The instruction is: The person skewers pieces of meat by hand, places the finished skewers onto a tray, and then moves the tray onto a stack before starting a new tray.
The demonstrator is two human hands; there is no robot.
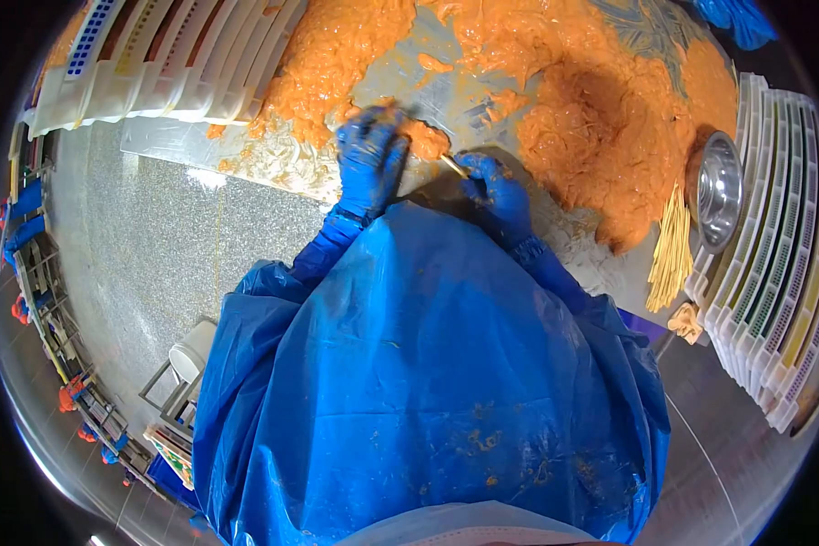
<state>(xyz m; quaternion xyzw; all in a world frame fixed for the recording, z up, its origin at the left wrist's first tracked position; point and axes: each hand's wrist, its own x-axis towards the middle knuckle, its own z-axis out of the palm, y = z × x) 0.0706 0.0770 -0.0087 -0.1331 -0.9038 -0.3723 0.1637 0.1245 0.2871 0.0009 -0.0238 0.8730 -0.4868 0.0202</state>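
Note:
My right hand (498, 191), in a blue glove, is closed around the end of a thin wooden skewer (453, 166). A clump of orange marinated meat (425, 141) sits at the skewer's far end, between my hands. My left hand (366, 162), gloved in blue too, has its fingers curled at the left side of that clump, with orange meat at the fingertips. Loose marinated meat (601, 136) is heaped on the metal table (409, 77) beyond and to the right of my hands. A bundle of bare skewers (671, 250) lies at the table's right edge.
A steel bowl (717, 193) stands by the skewers. Stacked white plastic crates (773, 264) rise on the right, and more white crates (155, 86) at the upper left. A blue glove (742, 20) shows at the top right. Below left is a white bucket (191, 353).

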